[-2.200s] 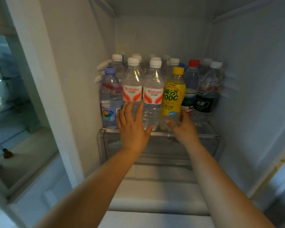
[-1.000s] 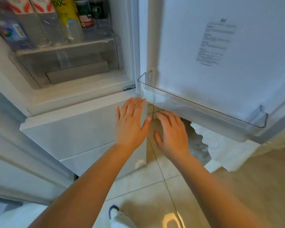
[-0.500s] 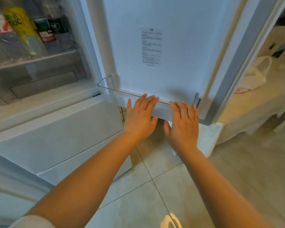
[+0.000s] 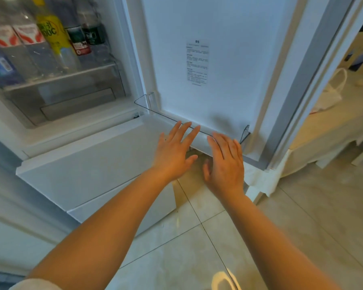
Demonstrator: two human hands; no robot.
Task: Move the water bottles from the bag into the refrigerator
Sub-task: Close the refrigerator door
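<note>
- Currently, in the head view, the left hand is wide, fingers spread, palm down, holding nothing.
- Right hand is likewise wide and spread, holding nothing, just beside the left hand.
- Both hands hover in front of the clear door bin at the foot of the refrigerator door, which stands open.
- Water bottles stand upright in a row on the shelf inside the refrigerator, upper left; they are blurred.
- One yellow-labelled bottle stands among them, with dark-labelled bottles just beside it on the right.
- A white bag with looped handles rests on the cloth-covered surface at the right, well apart from both hands. Its contents cannot be told.
- Pale floor tiles lie below the arms.
</note>
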